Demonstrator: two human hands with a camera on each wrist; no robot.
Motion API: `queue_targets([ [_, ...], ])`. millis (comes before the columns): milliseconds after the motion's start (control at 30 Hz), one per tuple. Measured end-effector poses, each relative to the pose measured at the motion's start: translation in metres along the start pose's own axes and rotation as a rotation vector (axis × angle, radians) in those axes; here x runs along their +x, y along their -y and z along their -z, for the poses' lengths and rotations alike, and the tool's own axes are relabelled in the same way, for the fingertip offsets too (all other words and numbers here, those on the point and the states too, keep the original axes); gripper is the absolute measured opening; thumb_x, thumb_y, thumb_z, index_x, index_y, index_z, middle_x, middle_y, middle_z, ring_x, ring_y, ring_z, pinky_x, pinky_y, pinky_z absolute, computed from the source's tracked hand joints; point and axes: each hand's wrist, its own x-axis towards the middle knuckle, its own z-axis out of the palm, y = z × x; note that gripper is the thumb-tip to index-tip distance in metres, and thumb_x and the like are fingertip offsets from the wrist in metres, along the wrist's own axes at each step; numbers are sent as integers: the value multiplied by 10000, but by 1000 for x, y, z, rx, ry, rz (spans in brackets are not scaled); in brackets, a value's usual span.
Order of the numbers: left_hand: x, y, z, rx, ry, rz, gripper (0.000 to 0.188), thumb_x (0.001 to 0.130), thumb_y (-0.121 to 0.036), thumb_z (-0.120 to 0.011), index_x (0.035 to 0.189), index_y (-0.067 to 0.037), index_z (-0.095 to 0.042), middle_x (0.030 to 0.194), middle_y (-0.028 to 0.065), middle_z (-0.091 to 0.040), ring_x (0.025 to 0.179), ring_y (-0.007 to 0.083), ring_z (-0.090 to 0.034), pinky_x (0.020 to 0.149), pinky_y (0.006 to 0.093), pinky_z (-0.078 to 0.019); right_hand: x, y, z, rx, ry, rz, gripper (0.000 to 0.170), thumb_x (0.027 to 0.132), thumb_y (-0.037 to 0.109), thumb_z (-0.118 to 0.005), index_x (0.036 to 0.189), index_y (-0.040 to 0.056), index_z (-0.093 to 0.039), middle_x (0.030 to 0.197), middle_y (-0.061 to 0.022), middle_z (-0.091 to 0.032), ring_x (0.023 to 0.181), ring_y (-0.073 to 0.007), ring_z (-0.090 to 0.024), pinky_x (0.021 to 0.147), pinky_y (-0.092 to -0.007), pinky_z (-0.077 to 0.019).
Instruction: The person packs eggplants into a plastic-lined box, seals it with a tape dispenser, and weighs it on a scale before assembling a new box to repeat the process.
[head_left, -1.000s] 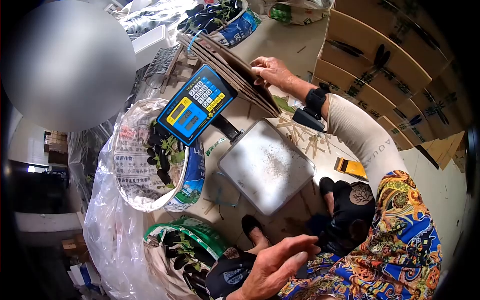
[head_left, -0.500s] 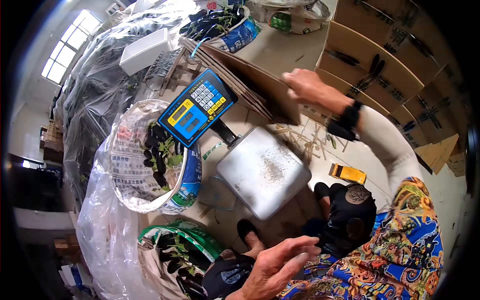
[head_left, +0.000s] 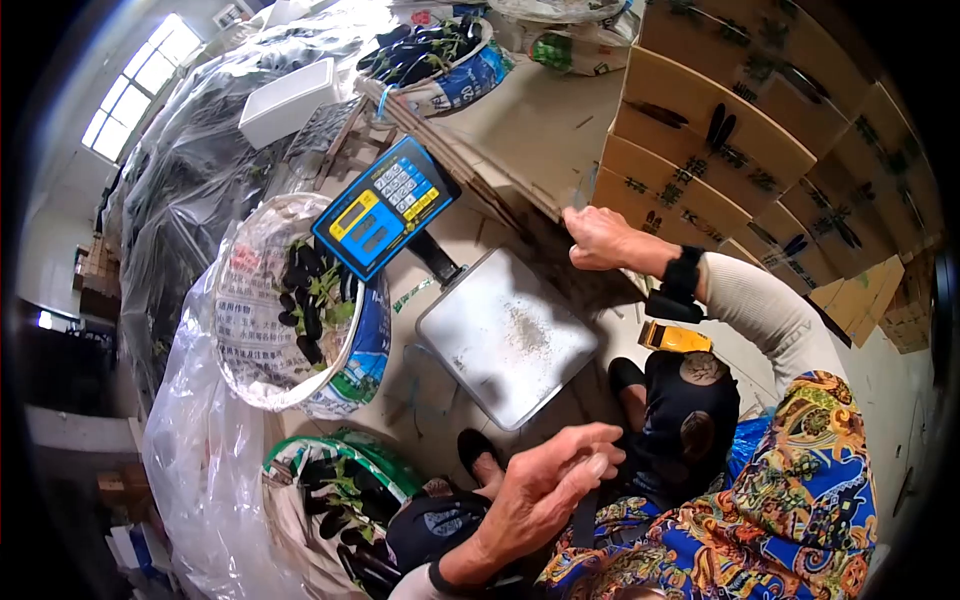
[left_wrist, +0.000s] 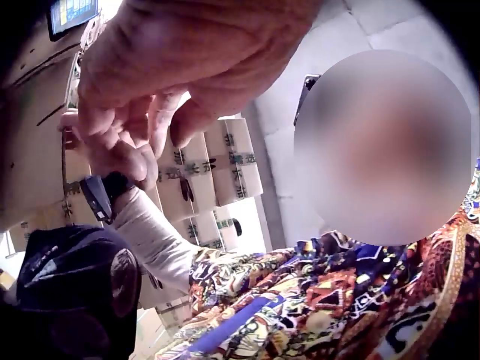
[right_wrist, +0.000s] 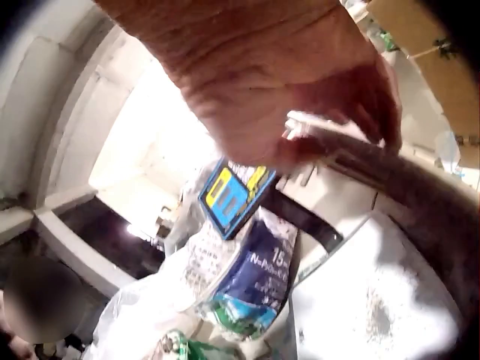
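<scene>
Several flat brown cardboard sheets (head_left: 500,180) stand on edge behind the scale. My right hand (head_left: 605,238) grips the top edge of one near its right end, fingers curled over it. In the left wrist view the broad face of the cardboard (left_wrist: 37,142) shows; in the right wrist view its edge (right_wrist: 420,187) runs beneath the fingers. Below is a platform scale with a dusty metal plate (head_left: 505,340) and a blue display (head_left: 388,210). My left hand (head_left: 545,490) hangs over the lap, holding nothing, fingers loosely bent.
Lined baskets of eggplants stand left of the scale (head_left: 230,300), at lower left (head_left: 400,465) and at the back (head_left: 470,85). Printed cartons (head_left: 710,110) are stacked at right. A yellow object (head_left: 675,337) lies by the right foot. A white foam box (head_left: 288,102) sits at far left.
My right hand reached to the cardboard, drew a sheet rightward, then brought its edge slightly nearer the scale. The sheet's broad face has turned out of the head view. The left hand barely moved.
</scene>
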Motion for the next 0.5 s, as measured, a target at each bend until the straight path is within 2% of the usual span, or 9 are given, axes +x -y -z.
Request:
queue_targets([
  [67, 1, 4, 2, 78, 3, -94, 317, 998, -108, -499, 1269, 56, -501, 1072, 118, -629, 964, 129, -588, 870, 258, -470, 10, 0, -11, -48, -87, -94, 400, 655, 157, -525, 981, -57, -614, 932, -291, -658, 910, -442, -648, 799, -476, -543],
  [133, 1, 4, 3, 154, 8, -142, 313, 994, -102, -498, 1260, 61, -503, 1057, 134, -643, 953, 143, -610, 857, 262, -486, 17, -18, -9, 15, -159, -147, 292, 674, 166, -530, 874, -8, -652, 923, -255, -669, 880, -431, -658, 789, -486, -543],
  [200, 0, 3, 1, 239, -15, -149, 307, 989, -93, -499, 1253, 64, -505, 1044, 150, -653, 942, 157, -628, 843, 267, -499, 14, -38, -9, 5, -242, -154, 287, 690, 180, -537, 888, 3, -647, 909, -247, -665, 870, -444, -649, 774, -493, -540],
  [300, -4, 3, -3, 276, -31, -174, 288, 983, -99, -503, 1221, 57, -541, 1022, 136, -665, 936, 156, -636, 819, 267, -509, -14, -87, 7, 106, -348, -8, 308, 719, 256, -580, 852, -19, -617, 855, -268, -645, 837, -458, -629, 728, -499, -519],
  [333, -6, 3, -4, 274, -33, -184, 281, 981, -105, -504, 1207, 54, -559, 1014, 126, -668, 936, 153, -635, 810, 266, -511, -26, -111, 5, 240, -451, 168, 322, 744, 258, -588, 872, -34, -631, 821, -248, -657, 772, -404, -656, 690, -464, -517],
  [367, -7, 4, -4, 283, -30, -188, 278, 979, -99, -507, 1206, 55, -559, 1013, 129, -670, 938, 152, -635, 812, 266, -510, -70, -80, 36, 514, -370, 61, 334, 775, 247, -596, 938, -41, -650, 776, -175, -672, 699, -271, -662, 659, -391, -514],
  [400, -6, 7, -2, 318, -22, -230, 282, 957, -59, -520, 1207, 72, -532, 1006, 170, -671, 887, 184, -662, 802, 271, -517, -103, -70, 57, 633, -295, -23, 318, 799, 216, -601, 987, -35, -656, 750, -87, -659, 701, -132, -608, 654, -326, -501],
  [433, -7, 6, -2, 351, -27, -239, 279, 956, -63, -519, 1202, 68, -537, 1000, 168, -671, 881, 186, -661, 797, 272, -516, -126, -72, 65, 656, -339, 46, 299, 830, 208, -606, 983, -46, -648, 766, -53, -644, 720, -89, -564, 667, -294, -490],
  [500, -5, 0, -2, 396, -31, -243, 270, 965, -89, -508, 1187, 59, -549, 983, 161, -671, 872, 185, -655, 789, 280, -514, -180, -46, 92, 686, -441, 124, 300, 851, 190, -609, 1024, -54, -639, 799, -60, -654, 745, -71, -558, 679, -278, -487],
])
